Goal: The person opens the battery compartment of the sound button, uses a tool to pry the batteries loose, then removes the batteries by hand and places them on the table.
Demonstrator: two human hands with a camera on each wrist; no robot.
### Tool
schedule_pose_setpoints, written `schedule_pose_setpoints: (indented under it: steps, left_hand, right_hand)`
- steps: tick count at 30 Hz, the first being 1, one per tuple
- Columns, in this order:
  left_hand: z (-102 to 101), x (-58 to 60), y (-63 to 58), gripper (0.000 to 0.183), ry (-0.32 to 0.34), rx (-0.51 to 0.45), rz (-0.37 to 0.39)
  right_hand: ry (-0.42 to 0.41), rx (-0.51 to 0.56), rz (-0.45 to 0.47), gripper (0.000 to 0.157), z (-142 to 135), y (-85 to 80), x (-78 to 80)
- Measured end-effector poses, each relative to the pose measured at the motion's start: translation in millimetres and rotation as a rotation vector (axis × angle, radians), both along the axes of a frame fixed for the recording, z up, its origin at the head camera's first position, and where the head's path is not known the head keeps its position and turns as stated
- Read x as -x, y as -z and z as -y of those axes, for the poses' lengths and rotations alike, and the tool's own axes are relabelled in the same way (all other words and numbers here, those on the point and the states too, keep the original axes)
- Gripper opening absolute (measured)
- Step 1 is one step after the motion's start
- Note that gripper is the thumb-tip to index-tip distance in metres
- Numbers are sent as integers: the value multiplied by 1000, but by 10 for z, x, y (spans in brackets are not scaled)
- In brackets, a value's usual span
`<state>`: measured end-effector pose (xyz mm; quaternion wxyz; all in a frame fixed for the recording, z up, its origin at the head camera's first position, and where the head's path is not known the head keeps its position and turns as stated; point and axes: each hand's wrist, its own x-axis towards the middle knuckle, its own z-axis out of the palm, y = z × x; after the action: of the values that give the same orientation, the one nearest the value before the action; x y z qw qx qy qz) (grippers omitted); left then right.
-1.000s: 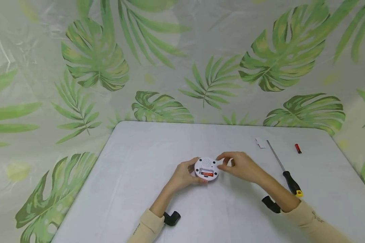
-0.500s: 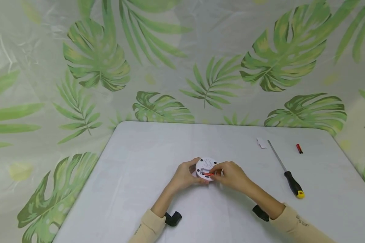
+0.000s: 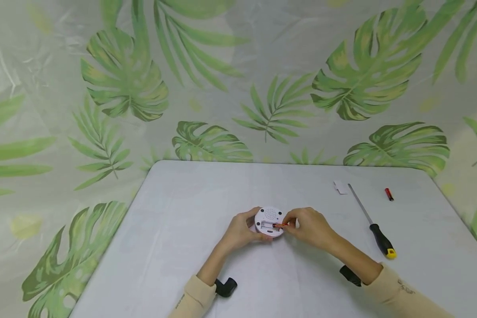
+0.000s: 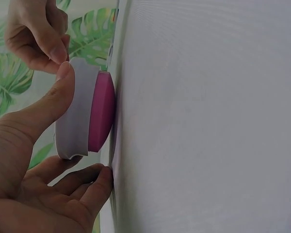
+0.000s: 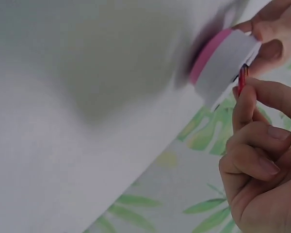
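A round white device (image 3: 271,215) with a pink underside shows its back upward, with a speaker grille, dark feet and a battery slot. My left hand (image 3: 237,229) grips its left side between thumb and fingers. In the left wrist view the pink part (image 4: 102,111) faces the table. My right hand (image 3: 310,225) pinches a red battery (image 3: 278,225) between thumb and forefinger, tilted over the slot. In the right wrist view that battery (image 5: 242,79) stands out from the device's face, its lower end at the fingertips.
To the right lie a screwdriver (image 3: 379,238) with a black and yellow handle, a second red battery (image 3: 389,194) and a small white piece (image 3: 340,187). The white table (image 3: 191,185) ends at a leaf-patterned backdrop (image 3: 206,79).
My right hand has come in to the slot and taken hold of the battery lying there, lifting one end out. The left hand keeps its grip on the device.
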<state>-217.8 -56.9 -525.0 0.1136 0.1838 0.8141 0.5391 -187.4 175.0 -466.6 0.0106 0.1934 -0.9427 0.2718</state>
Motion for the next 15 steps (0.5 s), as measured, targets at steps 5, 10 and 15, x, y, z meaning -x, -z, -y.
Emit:
schedule_pose_setpoints:
  steps: [5,10,15]
  left_hand:
    - [-4,-12,1,93,-4,26,16]
    - [-4,-26,0,96,-6,33,25]
    - [-9,-31,-13,97,-14,31,33]
  right_hand:
    - [49,-42,-11,4,-256,-18,44]
    - [119,-80,-34,3,-582,-21,86]
    - [210,-105,-38,7,-1014,-4,186]
